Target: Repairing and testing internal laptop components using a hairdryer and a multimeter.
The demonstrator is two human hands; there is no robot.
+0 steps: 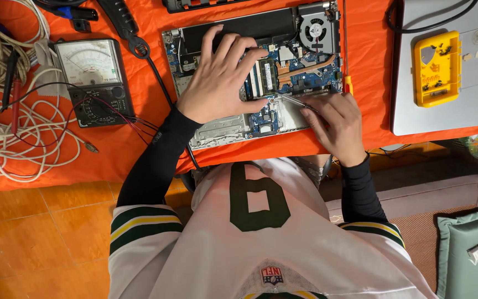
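Matt orange cloth [128, 149], copper-coloured heat pipe [305, 69].

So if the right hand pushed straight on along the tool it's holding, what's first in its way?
The right hand holds a thin metal tool pointing up-left. Its tip already sits at a spot on the blue circuit board; just beyond lies the left hand, pressed on the opened laptop.

Left hand [221, 77] flat, right hand [334, 124] pinching.

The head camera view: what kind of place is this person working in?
Probably a small electronics repair bench, perhaps at home. An opened laptop with bare circuit boards lies on an orange cloth, beside an analog multimeter and tangled cables.
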